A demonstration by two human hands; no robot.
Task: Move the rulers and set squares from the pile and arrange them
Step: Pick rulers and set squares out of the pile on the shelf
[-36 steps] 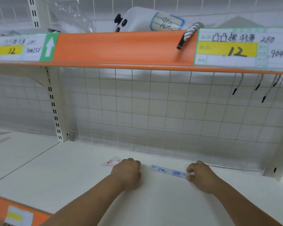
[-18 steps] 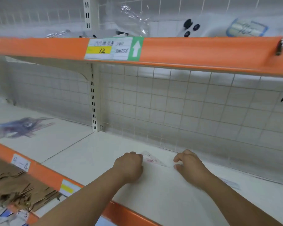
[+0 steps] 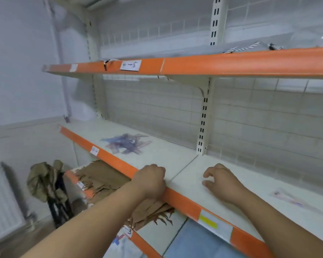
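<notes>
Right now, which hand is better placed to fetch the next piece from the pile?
Left, probably. The left hand sits at the shelf edge nearer the pile, which lies further left. The right hand is farther away, nearer the placed ruler.

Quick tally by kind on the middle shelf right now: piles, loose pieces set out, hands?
Pile of rulers and set squares: 1
Loose piece set out at the right: 1
Hands, left hand and right hand: 2
Total: 4
</notes>
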